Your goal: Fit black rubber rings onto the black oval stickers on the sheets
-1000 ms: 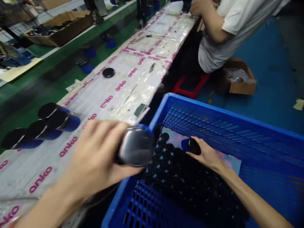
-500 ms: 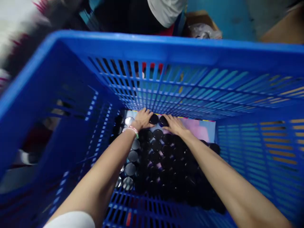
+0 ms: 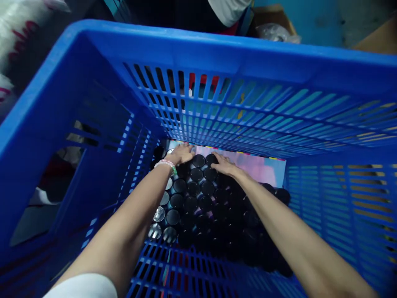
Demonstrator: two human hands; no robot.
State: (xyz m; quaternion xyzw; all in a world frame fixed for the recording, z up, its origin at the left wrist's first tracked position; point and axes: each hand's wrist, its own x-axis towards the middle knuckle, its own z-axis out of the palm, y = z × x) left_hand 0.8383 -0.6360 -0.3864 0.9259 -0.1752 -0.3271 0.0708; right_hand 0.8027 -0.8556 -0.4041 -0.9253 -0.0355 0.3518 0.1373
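Note:
Deep inside a blue slatted crate point(image 3: 214, 41), several round black pieces point(image 3: 194, 188) stand in rows on a pink and light-blue printed sheet point(image 3: 263, 167). My left hand point(image 3: 182, 153) is near the far left of the rows, fingers spread, beside a black piece and holding nothing visible. A bracelet circles that wrist. My right hand point(image 3: 223, 162) touches a black disc-topped piece point(image 3: 211, 159) at the far row, its thumb and fingers around the right side. Shiny silver-looking tops point(image 3: 154, 231) show along the left edge.
Tall crate walls surround both forearms. Beyond the far rim are a person's white clothing point(image 3: 229, 10) and a cardboard box with clear plastic point(image 3: 276, 31). White sacks with red print point(image 3: 23, 31) lie at the upper left.
My left hand has moved left, off the black piece it was touching. The two far pieces now sit slightly nearer to me and to the left. The view has shifted a little.

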